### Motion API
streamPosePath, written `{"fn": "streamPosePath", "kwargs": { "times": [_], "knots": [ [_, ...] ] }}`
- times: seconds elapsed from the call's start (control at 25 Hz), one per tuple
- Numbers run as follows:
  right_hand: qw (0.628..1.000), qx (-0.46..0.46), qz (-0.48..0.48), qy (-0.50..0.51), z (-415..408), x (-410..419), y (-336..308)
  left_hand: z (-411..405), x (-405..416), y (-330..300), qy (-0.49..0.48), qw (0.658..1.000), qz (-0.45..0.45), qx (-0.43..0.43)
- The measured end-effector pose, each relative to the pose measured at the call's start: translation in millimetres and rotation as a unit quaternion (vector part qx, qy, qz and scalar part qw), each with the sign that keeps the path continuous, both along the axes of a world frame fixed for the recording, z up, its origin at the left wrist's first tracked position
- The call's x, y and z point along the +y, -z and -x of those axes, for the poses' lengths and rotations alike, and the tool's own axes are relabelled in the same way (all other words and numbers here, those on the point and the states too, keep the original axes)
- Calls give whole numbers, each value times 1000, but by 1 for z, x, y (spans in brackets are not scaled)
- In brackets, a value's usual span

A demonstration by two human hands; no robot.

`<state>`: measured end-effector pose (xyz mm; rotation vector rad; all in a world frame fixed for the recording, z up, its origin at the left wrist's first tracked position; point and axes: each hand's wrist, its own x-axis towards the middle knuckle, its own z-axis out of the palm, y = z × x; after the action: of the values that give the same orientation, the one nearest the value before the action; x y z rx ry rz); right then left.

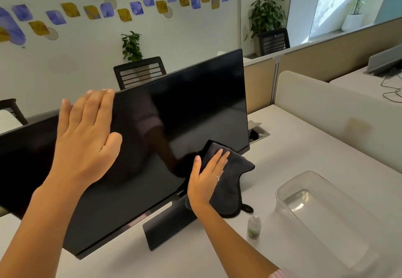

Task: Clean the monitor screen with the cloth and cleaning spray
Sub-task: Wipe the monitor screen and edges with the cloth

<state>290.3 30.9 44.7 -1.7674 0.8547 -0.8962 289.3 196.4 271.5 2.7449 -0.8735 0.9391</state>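
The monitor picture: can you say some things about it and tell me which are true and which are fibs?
1. The right hand presses a dark cloth on the monitor screen. True.
2. The left hand holds the spray bottle. False: the bottle stands on the desk; the hand lies flat at the monitor's top edge.
3. The screen is dark. True.
4. The clear tub is full of toys. False: nothing solid shows inside.

Nothing here reads clearly: the monitor (165,125) has a small pale logo on its lower bezel, and the spray bottle (254,227) a green label, both too blurred.
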Motion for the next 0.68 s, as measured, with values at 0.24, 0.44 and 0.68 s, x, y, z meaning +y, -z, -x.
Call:
{"fn": "streamPosePath", "kwargs": {
  "times": [0.24,0.44,0.68],
  "knots": [
    [999,18,16,-27,12,54,1,10,70,3,-35,999,18,16],
    [998,16,32,-57,22,105,3,11,105,3,-16,1000,4,18],
    [996,9,43,-82,29,166,11,-4,121,1,39,999,-15,17]
  ]
}}
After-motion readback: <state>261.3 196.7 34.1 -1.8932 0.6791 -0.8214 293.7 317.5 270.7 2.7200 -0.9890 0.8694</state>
